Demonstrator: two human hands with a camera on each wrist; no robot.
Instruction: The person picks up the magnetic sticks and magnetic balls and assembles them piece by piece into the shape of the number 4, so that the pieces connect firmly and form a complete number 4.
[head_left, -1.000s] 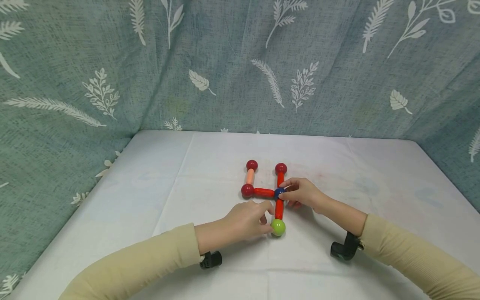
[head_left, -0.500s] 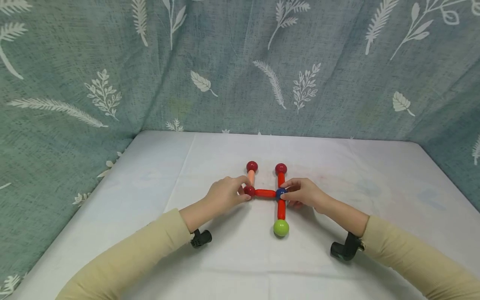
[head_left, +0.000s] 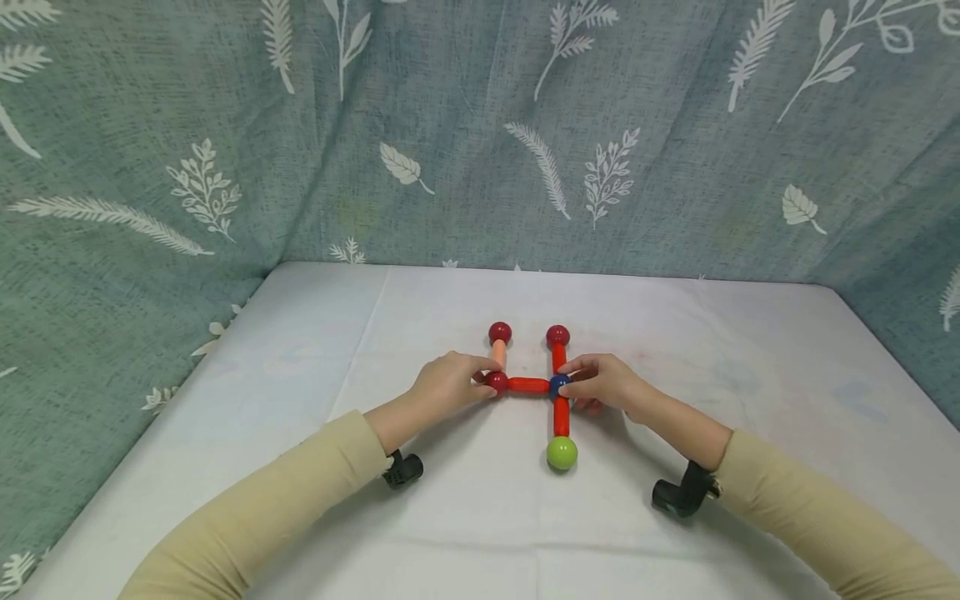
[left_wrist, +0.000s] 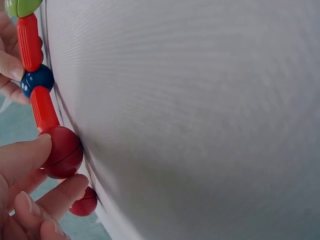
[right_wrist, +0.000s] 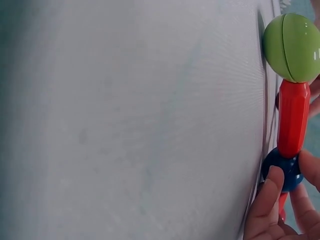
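A figure of balls and rods lies flat on the white cloth, shaped like a 4. At its left corner, the left hand (head_left: 448,385) pinches a dark red ball (left_wrist: 64,152) between thumb and fingers. The right hand (head_left: 609,388) grips the blue ball (right_wrist: 283,169) at the junction. A red rod (head_left: 528,385) joins these two balls. From the left corner a peach rod (head_left: 499,354) runs back to another red ball (head_left: 500,333). Beyond the blue ball, a red rod leads to a red ball (head_left: 557,336); nearer, a red rod (right_wrist: 293,119) ends at a green ball (head_left: 562,453).
The table (head_left: 480,533) is covered by a white cloth with faint creases. A teal curtain (head_left: 465,125) with white leaf prints hangs behind it and at the sides. Black cameras (head_left: 403,470) sit at both wrists, close above the cloth.
The left hand has gone from beside the green ball, back and left, to the red corner ball, which it now pinches. The right hand has stayed on the blue ball.
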